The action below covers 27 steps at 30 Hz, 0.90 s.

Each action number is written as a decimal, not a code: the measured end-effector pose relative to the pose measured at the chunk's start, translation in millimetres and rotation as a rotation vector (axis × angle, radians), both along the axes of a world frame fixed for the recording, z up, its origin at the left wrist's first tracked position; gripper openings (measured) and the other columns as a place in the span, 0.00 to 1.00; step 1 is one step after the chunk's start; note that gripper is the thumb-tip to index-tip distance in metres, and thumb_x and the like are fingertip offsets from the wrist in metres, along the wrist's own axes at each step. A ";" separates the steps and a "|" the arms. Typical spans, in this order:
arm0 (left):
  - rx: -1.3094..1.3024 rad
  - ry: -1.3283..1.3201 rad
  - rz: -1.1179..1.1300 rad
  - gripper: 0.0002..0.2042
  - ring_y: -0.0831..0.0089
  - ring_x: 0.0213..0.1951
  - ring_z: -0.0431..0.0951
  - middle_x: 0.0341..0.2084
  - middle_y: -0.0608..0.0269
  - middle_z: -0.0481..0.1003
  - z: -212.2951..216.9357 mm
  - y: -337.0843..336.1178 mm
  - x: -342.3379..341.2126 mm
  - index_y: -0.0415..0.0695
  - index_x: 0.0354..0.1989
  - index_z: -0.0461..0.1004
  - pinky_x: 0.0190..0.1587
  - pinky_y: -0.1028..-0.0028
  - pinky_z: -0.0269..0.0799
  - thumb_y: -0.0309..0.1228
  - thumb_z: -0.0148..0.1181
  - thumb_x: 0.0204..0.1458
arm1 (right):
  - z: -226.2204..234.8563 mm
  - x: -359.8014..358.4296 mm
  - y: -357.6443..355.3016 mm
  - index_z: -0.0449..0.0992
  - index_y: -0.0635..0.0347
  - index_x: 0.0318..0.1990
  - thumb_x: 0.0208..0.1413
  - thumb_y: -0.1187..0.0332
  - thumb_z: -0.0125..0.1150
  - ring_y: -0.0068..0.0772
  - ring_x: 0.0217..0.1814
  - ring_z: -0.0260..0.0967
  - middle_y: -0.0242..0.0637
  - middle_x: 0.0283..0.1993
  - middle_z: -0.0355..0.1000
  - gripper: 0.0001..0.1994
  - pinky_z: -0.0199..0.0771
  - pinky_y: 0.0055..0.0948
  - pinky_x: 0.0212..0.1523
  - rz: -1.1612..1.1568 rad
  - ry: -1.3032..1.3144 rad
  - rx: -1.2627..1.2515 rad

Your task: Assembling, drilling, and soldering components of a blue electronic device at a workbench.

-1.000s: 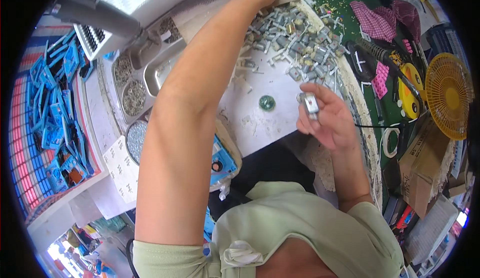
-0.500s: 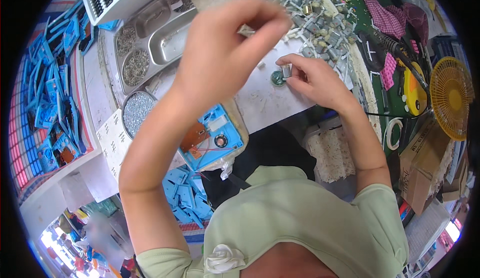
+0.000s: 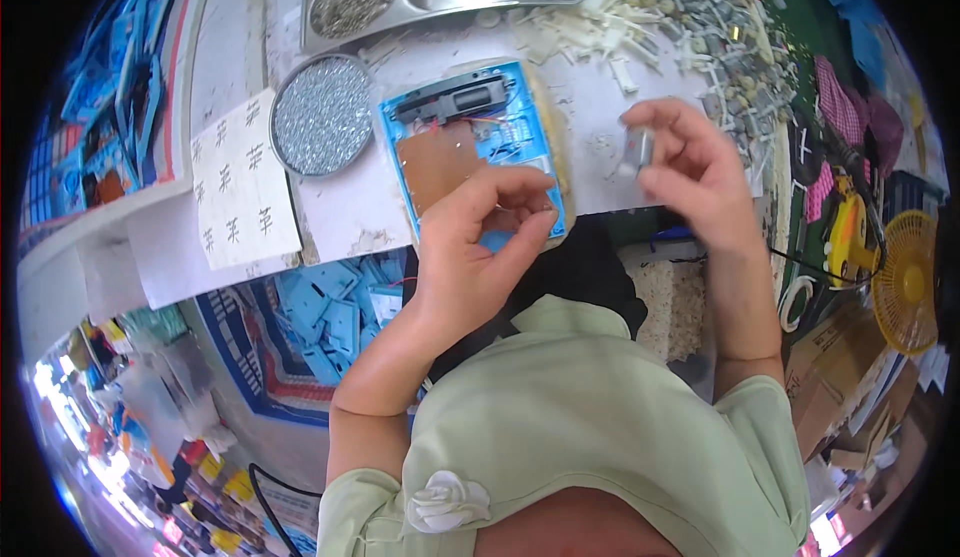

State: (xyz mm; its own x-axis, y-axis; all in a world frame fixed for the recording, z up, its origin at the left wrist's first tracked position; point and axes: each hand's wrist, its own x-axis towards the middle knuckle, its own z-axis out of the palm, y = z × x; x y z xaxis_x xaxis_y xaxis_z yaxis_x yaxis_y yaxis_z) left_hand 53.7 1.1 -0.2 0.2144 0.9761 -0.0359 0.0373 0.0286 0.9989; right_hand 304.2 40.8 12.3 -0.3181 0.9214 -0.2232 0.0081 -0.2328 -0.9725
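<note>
Two hands (image 3: 475,242) (image 3: 705,167) — one held motor (image 3: 641,148) — one fan (image 3: 906,287).

Heaped small motors (image 3: 738,69), a round dish (image 3: 318,173) of tiny metal parts (image 3: 320,115) and an opened blue casing (image 3: 531,125) crowd a bench (image 3: 610,185) in an assembly workshop.

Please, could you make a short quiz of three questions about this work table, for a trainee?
1. True or false: the left hand is over the open blue casing.
2. Which thing is just left of the casing?
A) yellow fan
B) round dish of small shiny pieces
C) cardboard box
3. Which hand holds the small silvery part?

Key: 1. True. 2. B. 3. The right hand.
</note>
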 end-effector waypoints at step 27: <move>0.549 0.188 0.139 0.13 0.58 0.35 0.81 0.35 0.54 0.80 -11.7 -3.9 -15.3 0.40 0.40 0.74 0.37 0.68 0.76 0.15 0.67 0.47 | -0.4 -57.1 -7.0 0.78 0.59 0.45 0.41 0.78 0.74 0.39 0.35 0.75 0.37 0.39 0.78 0.20 0.75 0.33 0.34 0.202 -0.308 0.829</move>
